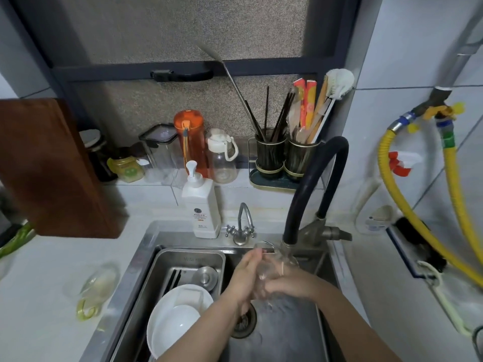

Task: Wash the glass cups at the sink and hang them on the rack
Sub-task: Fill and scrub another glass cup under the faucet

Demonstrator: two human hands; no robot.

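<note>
From the head camera, a clear glass cup sits over the steel sink, held between both hands just under the mouth of the black hose tap. The left hand wraps the cup's left side, fingers curled round it; the right hand grips it from the right and below. Water runs down past the drain strainer. A steel tray in the sink's left half holds white bowls. A white soap pump bottle stands at the sink's back edge.
</note>
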